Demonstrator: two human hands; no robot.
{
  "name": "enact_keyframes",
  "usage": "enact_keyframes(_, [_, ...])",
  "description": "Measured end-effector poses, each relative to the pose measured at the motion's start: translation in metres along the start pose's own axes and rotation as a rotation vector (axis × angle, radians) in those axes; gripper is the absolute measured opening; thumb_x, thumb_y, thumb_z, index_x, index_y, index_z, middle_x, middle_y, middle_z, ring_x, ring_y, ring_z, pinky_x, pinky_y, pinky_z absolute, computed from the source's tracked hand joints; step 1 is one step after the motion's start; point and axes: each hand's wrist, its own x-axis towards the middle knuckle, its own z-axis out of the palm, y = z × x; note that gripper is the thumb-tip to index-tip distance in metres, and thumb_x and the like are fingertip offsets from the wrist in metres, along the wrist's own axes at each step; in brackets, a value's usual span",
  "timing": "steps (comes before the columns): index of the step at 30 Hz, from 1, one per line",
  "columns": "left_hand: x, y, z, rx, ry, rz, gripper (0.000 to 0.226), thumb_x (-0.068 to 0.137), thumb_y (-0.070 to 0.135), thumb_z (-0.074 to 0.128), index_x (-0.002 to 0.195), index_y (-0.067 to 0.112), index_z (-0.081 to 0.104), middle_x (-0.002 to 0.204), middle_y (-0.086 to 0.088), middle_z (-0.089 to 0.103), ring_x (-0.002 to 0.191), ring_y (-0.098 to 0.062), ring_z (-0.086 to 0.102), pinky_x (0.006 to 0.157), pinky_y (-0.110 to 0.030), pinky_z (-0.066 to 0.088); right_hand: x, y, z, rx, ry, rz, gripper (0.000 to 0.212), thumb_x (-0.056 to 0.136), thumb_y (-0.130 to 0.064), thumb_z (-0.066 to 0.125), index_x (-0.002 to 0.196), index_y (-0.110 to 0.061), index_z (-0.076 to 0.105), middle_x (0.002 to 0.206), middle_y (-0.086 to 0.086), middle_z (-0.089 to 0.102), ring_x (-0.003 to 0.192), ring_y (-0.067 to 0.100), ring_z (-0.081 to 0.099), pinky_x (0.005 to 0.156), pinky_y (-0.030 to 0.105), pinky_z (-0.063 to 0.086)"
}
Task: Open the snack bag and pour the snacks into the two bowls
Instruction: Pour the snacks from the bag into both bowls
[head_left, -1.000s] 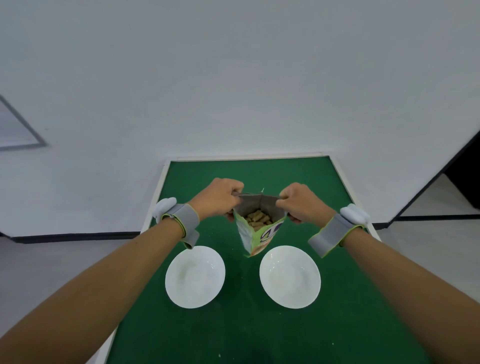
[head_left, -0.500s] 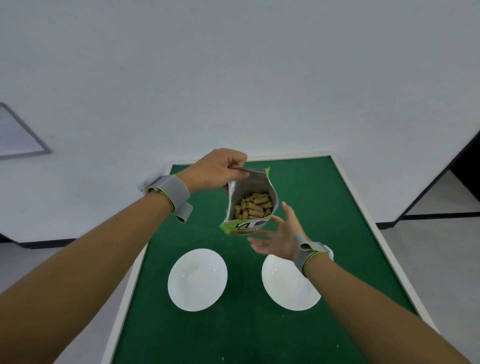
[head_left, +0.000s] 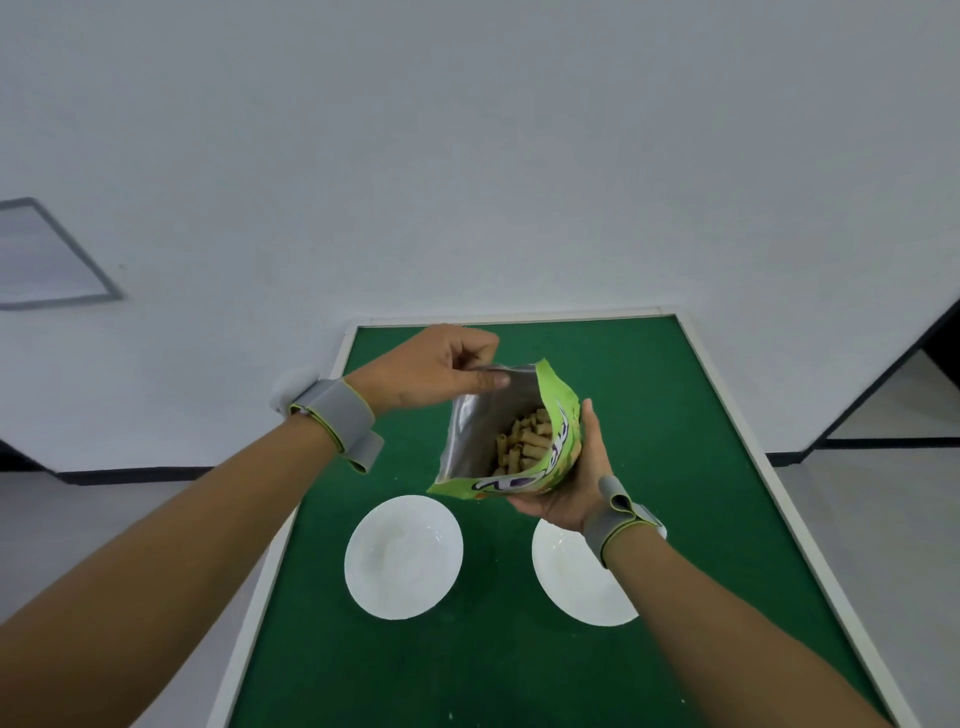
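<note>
Snack bag: green, logo unreadable, open, tan stick snacks inside; held above 2 empty white bowls, left bowl at 7 o'clock, right bowl at 5. Rim pinched by left hand; base cupped by right hand, fingers wrapped round.

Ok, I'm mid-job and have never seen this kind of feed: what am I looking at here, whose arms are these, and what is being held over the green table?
There is no machine here. A person wears one wide-angle camera on the head, so this single view looks forward and down along their own two bare arms, each with a grey wrist strap.

The left hand pinches the top edge of the snack bag. The right hand cups the bag from below and from its side. The bag is already open: short tan snack sticks show inside the silver lining.

Below, on the green table, stand the left bowl and the right bowl, both white. Both look empty, though the right forearm hides part of the right one. Nothing has been poured yet.
</note>
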Motion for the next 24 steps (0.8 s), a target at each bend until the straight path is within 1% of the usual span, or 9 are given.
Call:
enact_keyframes(5, [-0.011, -0.009, 0.006, -0.03, 0.007, -0.058, 0.04, 0.085, 0.023, 0.068, 0.061, 0.018, 0.036, 0.058, 0.003, 0.032, 0.054, -0.01, 0.03, 0.054, -0.015, 0.03, 0.001, 0.001, -0.004, -0.018, 0.072, -0.037, 0.09, 0.056, -0.082, 0.06, 0.118, -0.018, 0.068, 0.122, 0.016, 0.068, 0.111, 0.042, 0.06, 0.093, 0.064, 0.047])
enact_keyframes(7, [-0.014, -0.012, 0.004, -0.037, 0.025, -0.066, 0.033, 0.082, 0.017, 0.07, 0.064, 0.016, 0.043, 0.062, -0.002, 0.043, 0.059, -0.013, 0.041, 0.06, -0.017, 0.036, 0.002, 0.001, -0.005, -0.016, 0.089, -0.069, 0.085, 0.057, -0.079, 0.061, 0.118, -0.02, 0.068, 0.121, 0.014, 0.068, 0.112, 0.041, 0.06, 0.093, 0.064, 0.046])
enact_keyframes(10, [-0.021, -0.015, -0.002, -0.145, 0.071, -0.082, 0.016, 0.075, 0.0, 0.066, 0.08, 0.013, 0.058, 0.081, -0.003, 0.06, 0.078, -0.014, 0.057, 0.073, -0.023, 0.047, -0.002, -0.002, -0.004, -0.046, 0.128, -0.131, 0.075, 0.063, -0.076, 0.059, 0.112, -0.021, 0.069, 0.113, 0.011, 0.072, 0.106, 0.039, 0.063, 0.087, 0.06, 0.051])
enact_keyframes(11, [-0.024, -0.016, -0.005, -0.21, 0.091, -0.086, 0.017, 0.073, 0.004, 0.063, 0.086, 0.014, 0.06, 0.085, -0.002, 0.063, 0.082, -0.014, 0.059, 0.076, -0.024, 0.049, -0.004, -0.003, -0.003, -0.054, 0.142, -0.152, 0.072, 0.064, -0.075, 0.06, 0.11, -0.021, 0.069, 0.11, 0.011, 0.073, 0.104, 0.038, 0.064, 0.087, 0.06, 0.051])
enact_keyframes(13, [-0.03, -0.017, -0.006, -0.25, 0.133, -0.134, 0.019, 0.073, 0.024, 0.061, 0.09, 0.018, 0.066, 0.09, 0.001, 0.068, 0.089, -0.014, 0.062, 0.083, -0.027, 0.05, -0.004, -0.004, -0.003, -0.076, 0.173, -0.191, 0.067, 0.065, -0.074, 0.061, 0.106, -0.021, 0.069, 0.104, 0.01, 0.075, 0.1, 0.037, 0.066, 0.088, 0.061, 0.051])
enact_keyframes(15, [-0.032, -0.016, -0.004, -0.119, 0.138, -0.247, 0.034, 0.074, 0.051, 0.056, 0.088, 0.024, 0.07, 0.096, 0.006, 0.071, 0.097, -0.015, 0.064, 0.092, -0.035, 0.049, -0.004, -0.007, -0.004, -0.112, 0.2, -0.235, 0.063, 0.066, -0.072, 0.062, 0.104, -0.022, 0.069, 0.101, 0.009, 0.076, 0.098, 0.035, 0.068, 0.087, 0.062, 0.051])
enact_keyframes(17, [-0.037, -0.017, 0.001, 0.053, 0.111, -0.357, 0.041, 0.076, 0.063, 0.055, 0.091, 0.027, 0.07, 0.099, 0.009, 0.071, 0.097, -0.012, 0.065, 0.092, -0.035, 0.05, -0.003, -0.008, -0.005, -0.174, 0.246, -0.263, 0.06, 0.065, -0.07, 0.064, 0.103, -0.024, 0.069, 0.103, 0.008, 0.075, 0.098, 0.035, 0.068, 0.088, 0.063, 0.05])
enact_keyframes(22, [-0.054, -0.034, 0.014, 0.336, 0.088, -0.362, 0.021, 0.081, 0.042, 0.068, 0.094, 0.026, 0.07, 0.097, 0.009, 0.072, 0.086, -0.007, 0.064, 0.081, -0.026, 0.052, -0.001, -0.001, -0.003, -0.305, 0.38, -0.308, 0.077, 0.047, -0.071, 0.075, 0.108, -0.024, 0.067, 0.107, 0.01, 0.074, 0.096, 0.039, 0.068, 0.075, 0.069, 0.052])
enact_keyframes(24, [-0.058, -0.042, 0.017, 0.403, 0.114, -0.375, 0.018, 0.082, 0.039, 0.068, 0.091, 0.024, 0.073, 0.092, 0.008, 0.072, 0.081, -0.008, 0.064, 0.076, -0.024, 0.05, -0.001, 0.002, -0.002, -0.358, 0.414, -0.368, 0.073, 0.048, -0.07, 0.075, 0.103, -0.022, 0.067, 0.107, 0.01, 0.073, 0.094, 0.038, 0.069, 0.071, 0.069, 0.053])
